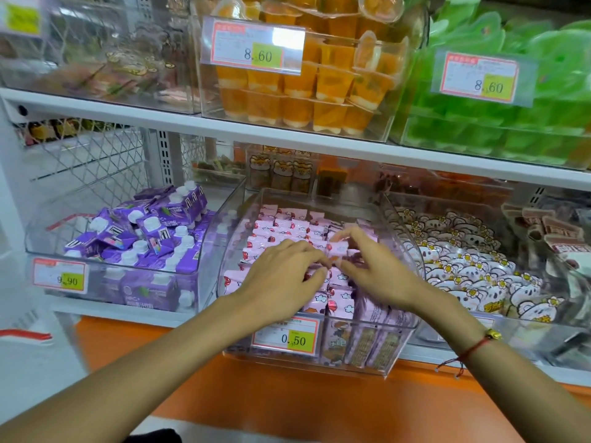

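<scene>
A clear plastic bin (367,362) on the lower shelf holds several rows of small pink snack packets (281,230). Both my hands are inside it, over the packets. My left hand (281,276) lies palm down with its fingers curled onto the packets near the bin's middle; whether it holds one is hidden. My right hand (371,266) pinches one pink packet (337,249) between thumb and fingers, lifted slightly above the rows. A price tag reading 0.50 (286,337) is fixed to the bin's front.
To the left stands a bin of purple drink pouches (150,231), to the right a bin of white cartoon-print packets (463,270). The shelf above carries bins of orange jelly cups (303,91) and green packs (511,123). An orange ledge (256,394) runs below.
</scene>
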`<action>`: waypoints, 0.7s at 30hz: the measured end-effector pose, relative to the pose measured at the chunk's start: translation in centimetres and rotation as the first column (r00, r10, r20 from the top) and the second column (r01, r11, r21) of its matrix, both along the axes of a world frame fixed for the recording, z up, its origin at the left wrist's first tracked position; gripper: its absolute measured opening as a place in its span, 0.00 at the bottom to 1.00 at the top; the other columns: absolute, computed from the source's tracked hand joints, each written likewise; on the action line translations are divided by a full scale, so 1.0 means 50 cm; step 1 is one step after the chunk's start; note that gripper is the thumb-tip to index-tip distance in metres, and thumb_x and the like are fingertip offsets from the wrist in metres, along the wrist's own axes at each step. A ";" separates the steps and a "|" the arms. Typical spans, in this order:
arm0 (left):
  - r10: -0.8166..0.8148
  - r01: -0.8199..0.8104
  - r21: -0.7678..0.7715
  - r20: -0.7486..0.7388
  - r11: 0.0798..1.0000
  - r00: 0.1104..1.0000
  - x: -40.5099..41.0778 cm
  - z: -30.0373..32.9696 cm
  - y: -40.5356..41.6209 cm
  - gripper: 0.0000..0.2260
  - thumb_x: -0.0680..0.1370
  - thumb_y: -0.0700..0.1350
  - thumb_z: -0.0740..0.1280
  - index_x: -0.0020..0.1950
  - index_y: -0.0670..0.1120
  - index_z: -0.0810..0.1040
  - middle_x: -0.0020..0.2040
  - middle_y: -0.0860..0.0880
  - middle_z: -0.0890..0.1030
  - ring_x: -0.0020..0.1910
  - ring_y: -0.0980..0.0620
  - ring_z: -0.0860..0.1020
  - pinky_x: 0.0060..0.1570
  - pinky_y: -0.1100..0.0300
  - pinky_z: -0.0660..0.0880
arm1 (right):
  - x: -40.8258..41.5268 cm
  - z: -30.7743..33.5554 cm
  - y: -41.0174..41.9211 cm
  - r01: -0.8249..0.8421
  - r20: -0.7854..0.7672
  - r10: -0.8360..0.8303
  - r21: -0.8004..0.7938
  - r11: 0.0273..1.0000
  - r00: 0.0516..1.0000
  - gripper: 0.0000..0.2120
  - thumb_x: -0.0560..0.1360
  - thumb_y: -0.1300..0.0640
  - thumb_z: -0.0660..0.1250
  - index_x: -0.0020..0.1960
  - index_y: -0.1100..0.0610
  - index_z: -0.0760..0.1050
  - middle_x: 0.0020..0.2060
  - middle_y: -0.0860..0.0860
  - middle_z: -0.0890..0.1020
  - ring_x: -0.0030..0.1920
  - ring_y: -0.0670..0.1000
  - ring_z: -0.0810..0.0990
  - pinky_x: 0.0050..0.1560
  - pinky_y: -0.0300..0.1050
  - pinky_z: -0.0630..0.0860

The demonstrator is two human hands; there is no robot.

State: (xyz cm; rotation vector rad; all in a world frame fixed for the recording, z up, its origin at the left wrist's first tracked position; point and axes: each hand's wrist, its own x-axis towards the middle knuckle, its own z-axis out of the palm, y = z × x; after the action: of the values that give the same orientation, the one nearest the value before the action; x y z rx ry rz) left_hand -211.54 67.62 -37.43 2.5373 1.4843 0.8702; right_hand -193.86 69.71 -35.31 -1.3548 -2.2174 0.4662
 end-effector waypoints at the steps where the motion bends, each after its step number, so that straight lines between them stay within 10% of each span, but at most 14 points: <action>1: 0.008 -0.008 -0.001 0.003 1.000 1.000 -0.001 0.000 -0.001 0.12 0.80 0.51 0.58 0.60 0.53 0.77 0.58 0.55 0.77 0.56 0.55 0.70 0.49 0.61 0.62 | 0.003 -0.007 0.004 0.021 0.144 -0.031 0.068 0.997 0.989 0.10 0.79 0.56 0.61 0.60 0.53 0.71 0.51 0.57 0.80 0.53 0.54 0.77 0.56 0.50 0.73; 5: 0.022 -0.022 0.002 -0.026 1.000 0.999 0.002 0.001 0.003 0.12 0.80 0.49 0.58 0.61 0.51 0.76 0.59 0.54 0.77 0.58 0.55 0.69 0.50 0.62 0.63 | 0.006 -0.010 0.014 0.022 0.377 -0.085 0.167 0.986 0.922 0.14 0.80 0.53 0.57 0.60 0.53 0.77 0.54 0.52 0.79 0.56 0.53 0.72 0.58 0.48 0.68; 21: -0.107 0.084 -0.125 -0.191 0.989 0.976 -0.004 -0.005 0.022 0.20 0.81 0.52 0.53 0.72 0.50 0.66 0.70 0.54 0.70 0.67 0.54 0.63 0.63 0.56 0.62 | -0.025 0.043 0.112 0.214 0.444 -0.182 -0.022 0.977 0.878 0.09 0.72 0.51 0.72 0.49 0.54 0.82 0.46 0.49 0.82 0.49 0.51 0.79 0.50 0.45 0.76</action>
State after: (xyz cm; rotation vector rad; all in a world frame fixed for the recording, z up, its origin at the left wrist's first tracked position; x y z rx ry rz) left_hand -211.75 68.72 -37.70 2.6460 1.4010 0.5159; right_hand -195.10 75.31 -33.18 -1.8552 -2.3865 0.1725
